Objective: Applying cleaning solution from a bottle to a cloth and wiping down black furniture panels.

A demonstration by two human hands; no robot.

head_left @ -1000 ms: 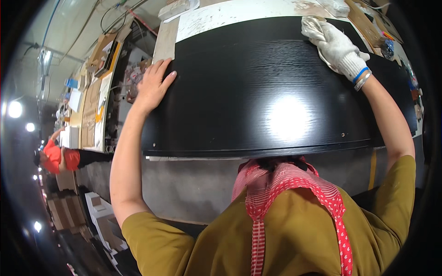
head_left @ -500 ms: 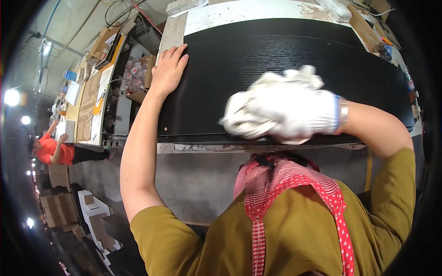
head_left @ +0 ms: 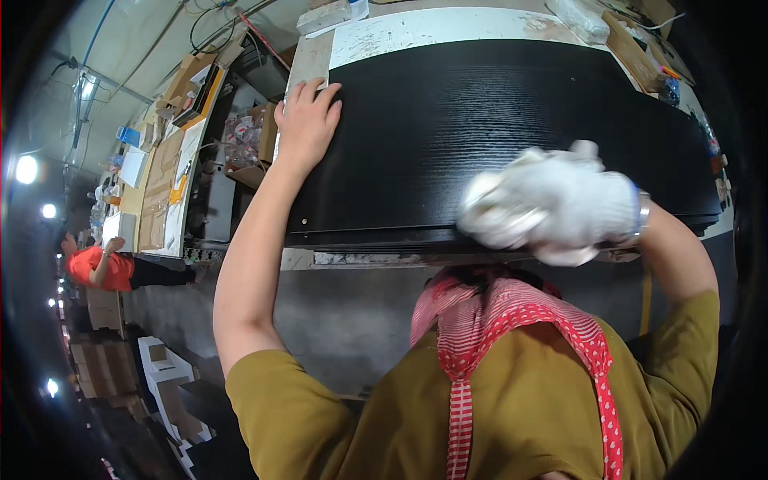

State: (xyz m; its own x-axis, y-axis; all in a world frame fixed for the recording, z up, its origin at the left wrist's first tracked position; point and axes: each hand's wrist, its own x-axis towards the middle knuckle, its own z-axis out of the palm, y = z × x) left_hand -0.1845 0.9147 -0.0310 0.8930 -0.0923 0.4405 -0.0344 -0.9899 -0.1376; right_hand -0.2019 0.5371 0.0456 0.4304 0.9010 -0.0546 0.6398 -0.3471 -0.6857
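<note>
A wide black panel (head_left: 392, 136) with a fine grain and a glossy sheen lies flat in front of me, on top of more black sheets at its near edge. At its left end my bare left hand (head_left: 308, 124) rests with fingers spread over the edge. My right hand (head_left: 596, 204), in a white knit glove, is smeared by motion near the panel's front edge, right of the middle. It presses a bunched white cloth (head_left: 500, 208) onto the black surface. The glove and cloth partly hide the fingers.
A white board (head_left: 448, 28) lies beyond the panel. Wrapped white items and a cardboard box (head_left: 632, 48) stand at the far right. On the left are a box of clear plastic packets (head_left: 244, 132), a second worktable, and a person in an orange top (head_left: 100, 268).
My right hand and the cloth have moved right and slightly nearer across the panel. My left hand stays at the panel's left edge, its fingers slightly more spread.
</note>
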